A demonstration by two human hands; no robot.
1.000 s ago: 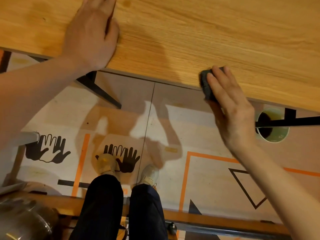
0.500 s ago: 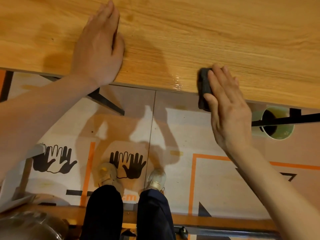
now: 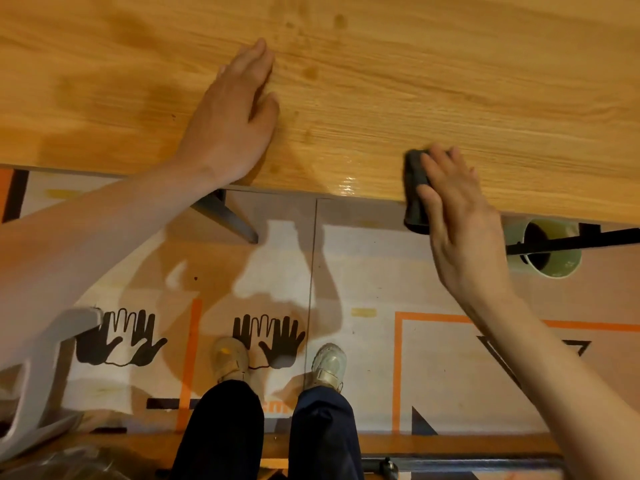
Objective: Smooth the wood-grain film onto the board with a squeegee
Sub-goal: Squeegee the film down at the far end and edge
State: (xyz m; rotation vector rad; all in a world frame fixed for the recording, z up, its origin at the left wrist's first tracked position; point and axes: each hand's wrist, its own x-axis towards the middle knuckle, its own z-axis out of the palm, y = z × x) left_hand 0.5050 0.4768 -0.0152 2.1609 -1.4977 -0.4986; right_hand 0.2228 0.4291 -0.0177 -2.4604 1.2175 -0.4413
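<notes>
Two bare hands on the board (image 3: 450, 81), glossy wood-grain film (image 3: 346, 140) covering its top. Left hand (image 3: 230, 112) lies flat, fingers straight, grasping nothing. Right hand (image 3: 460, 209) presses a dark, matte, blocky squeegee (image 3: 415, 192) at the near edge, overhanging it. Below: floor sheet (image 3: 363, 271) with black handprints (image 3: 268, 341), orange lines; pale green cup (image 3: 543, 249). Lettering unreadable.

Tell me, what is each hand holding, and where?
The right hand presses a dark squeegee under its fingers, along its right side. The left hand holds nothing, flat on the board.
</notes>
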